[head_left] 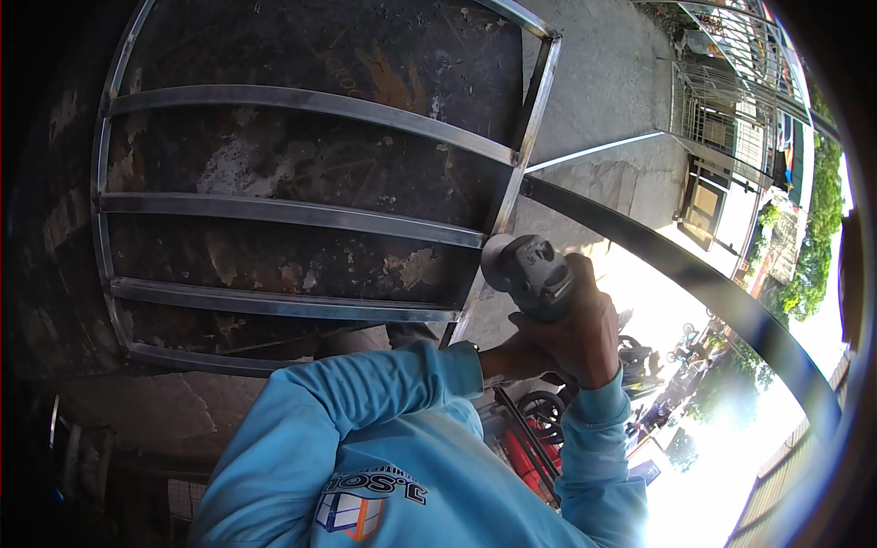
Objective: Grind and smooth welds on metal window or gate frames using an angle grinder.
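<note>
Harsh daylight [653,274] meets grey concrete floor [598,87] and green trees [818,265].

Dark lettering [379,484] is printed above a blue-and-orange emblem [350,516] on the light-blue sweatshirt [265,457]; faint orange letters [346,84] are marked on the dark, scuffed work surface [228,50].

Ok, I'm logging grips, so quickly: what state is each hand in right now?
Left hand: partly hidden at the right hand; whether it is open or closed cannot be told.
Right hand: closed, holding the grey grinder.
</note>
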Available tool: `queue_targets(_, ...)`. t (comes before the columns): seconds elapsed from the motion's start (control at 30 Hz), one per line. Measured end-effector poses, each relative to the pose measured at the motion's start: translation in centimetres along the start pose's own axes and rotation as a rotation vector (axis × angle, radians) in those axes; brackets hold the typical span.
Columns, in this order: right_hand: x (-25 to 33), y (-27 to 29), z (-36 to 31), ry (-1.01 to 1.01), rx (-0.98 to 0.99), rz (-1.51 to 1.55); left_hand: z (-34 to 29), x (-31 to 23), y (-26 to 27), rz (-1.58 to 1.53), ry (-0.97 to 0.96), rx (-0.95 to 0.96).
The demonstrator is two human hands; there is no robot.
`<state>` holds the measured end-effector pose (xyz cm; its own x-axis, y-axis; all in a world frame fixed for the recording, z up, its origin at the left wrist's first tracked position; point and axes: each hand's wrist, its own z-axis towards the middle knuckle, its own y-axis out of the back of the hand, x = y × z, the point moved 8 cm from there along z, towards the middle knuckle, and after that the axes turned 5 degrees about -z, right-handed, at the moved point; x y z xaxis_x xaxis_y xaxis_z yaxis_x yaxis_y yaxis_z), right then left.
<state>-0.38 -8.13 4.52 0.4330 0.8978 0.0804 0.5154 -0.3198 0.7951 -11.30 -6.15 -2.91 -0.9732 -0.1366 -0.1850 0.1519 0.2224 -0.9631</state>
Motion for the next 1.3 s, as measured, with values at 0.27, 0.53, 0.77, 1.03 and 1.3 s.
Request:
queue_targets(0.27,0.0,0.1,-0.8,0.043,0.046,-0.01,0.4,1.2,-0.4,0.083,-0.171,-0.034)
queue_targets(0.53,1.2,4.7,4.9,0.117,-0.123,-0.015,4.7,-5.2,1.7,-0.197,-0.2,-0.054)
queue_targets(0.77,2.1,5.7,7.4,0.123,-0.089,-0.024,5.4,-8.3,1.4,-0.224,-0.158,0.002)
queue_targets(1.03,2.7,6.6,8.1,0.166,-0.098,-0.045,6.3,-9.2,1.1,-0.176,-0.359,-0.019)
queue_targets(1.3,2.6,6.5,8.0,0.176,-0.085,-0.022,6.3,-9.2,1.0,-0.158,-0.315,-0.003)
